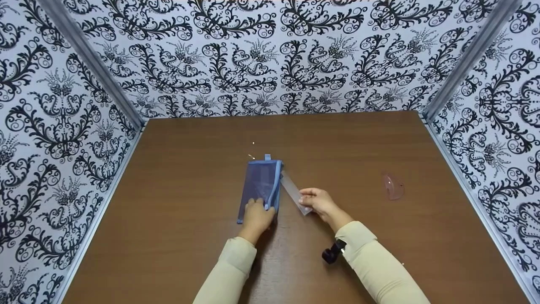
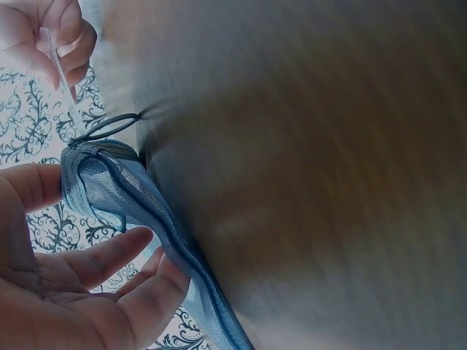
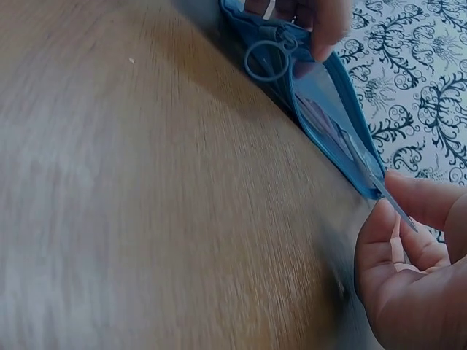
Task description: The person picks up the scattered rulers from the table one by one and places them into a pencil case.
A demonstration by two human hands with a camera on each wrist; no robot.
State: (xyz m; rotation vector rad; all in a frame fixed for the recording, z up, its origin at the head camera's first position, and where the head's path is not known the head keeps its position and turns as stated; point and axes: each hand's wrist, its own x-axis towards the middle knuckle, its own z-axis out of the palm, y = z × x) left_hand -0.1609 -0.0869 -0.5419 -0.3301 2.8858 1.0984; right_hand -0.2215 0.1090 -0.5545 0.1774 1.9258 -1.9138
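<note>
A blue mesh zipper pouch lies on the table with its zipped side spread apart. My left hand grips the near end of the pouch, thumb on one side and fingers on the other in the left wrist view. A clear ruler is pinched between the thumb and fingers of my right hand. The ruler's far end is at the pouch's open mouth. Through that opening, the right wrist view shows some clear, pale pieces inside. A ring-shaped zipper pull hangs at the pouch's near end.
A pink see-through protractor lies on the brown wooden table, off to the right. Patterned white-and-black walls enclose the table at the back and both sides. A black wrist device sticks out from the right sleeve.
</note>
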